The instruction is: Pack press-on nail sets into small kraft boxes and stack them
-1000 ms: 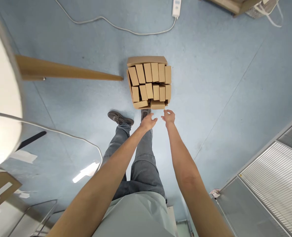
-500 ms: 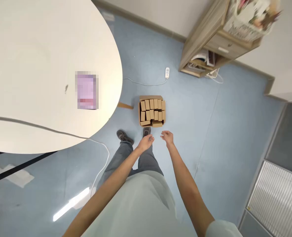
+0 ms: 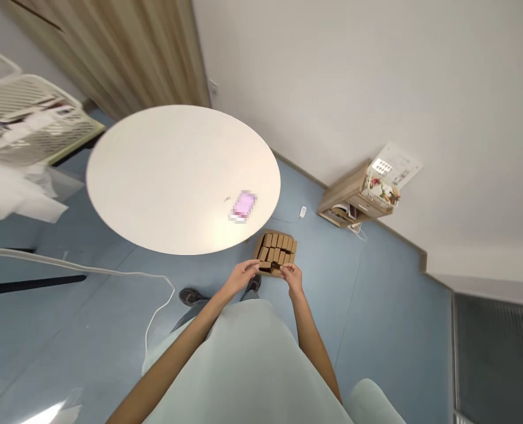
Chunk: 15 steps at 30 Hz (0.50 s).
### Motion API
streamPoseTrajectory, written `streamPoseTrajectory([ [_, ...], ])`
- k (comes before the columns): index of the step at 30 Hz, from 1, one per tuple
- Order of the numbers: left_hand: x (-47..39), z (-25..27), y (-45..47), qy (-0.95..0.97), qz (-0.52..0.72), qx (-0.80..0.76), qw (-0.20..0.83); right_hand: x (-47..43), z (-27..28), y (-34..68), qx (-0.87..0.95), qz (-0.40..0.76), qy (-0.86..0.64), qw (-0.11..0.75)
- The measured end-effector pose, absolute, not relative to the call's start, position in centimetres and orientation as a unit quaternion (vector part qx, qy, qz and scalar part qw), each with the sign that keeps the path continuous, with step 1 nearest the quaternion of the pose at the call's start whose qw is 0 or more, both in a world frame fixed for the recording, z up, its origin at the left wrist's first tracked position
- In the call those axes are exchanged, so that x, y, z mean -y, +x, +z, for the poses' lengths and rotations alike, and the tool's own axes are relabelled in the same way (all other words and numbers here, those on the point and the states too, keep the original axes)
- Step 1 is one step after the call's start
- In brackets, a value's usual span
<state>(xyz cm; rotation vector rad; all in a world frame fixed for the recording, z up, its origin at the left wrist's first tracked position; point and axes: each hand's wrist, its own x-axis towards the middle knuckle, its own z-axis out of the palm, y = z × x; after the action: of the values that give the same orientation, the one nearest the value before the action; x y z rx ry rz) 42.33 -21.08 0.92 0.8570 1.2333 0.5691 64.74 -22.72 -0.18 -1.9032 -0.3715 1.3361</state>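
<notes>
- My left hand (image 3: 244, 275) and right hand (image 3: 293, 278): fingers loosely spread, seemingly empty.
- Carton (image 3: 258, 245) of small boxes (image 3: 274, 240): on the floor (image 3: 380, 318) beneath.
- No grip yet, I judge; gripping it would call for bending.

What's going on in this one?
A person's left hand and right hand are at the near side, in this view, of an open carton on the floor. It is packed with small cardboard boxes, near a round white table. Neither hand visibly holds anything; whether they touch the carton is unclear.
</notes>
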Motion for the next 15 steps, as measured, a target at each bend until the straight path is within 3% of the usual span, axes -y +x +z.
streamPoseTrajectory([
  [15, 21.9, 6.7, 18.5, 0.344, 0.456, -0.572, 0.589, 20.8, 6.9, 38.1, 0.329, 0.596, -0.627, 0.378],
])
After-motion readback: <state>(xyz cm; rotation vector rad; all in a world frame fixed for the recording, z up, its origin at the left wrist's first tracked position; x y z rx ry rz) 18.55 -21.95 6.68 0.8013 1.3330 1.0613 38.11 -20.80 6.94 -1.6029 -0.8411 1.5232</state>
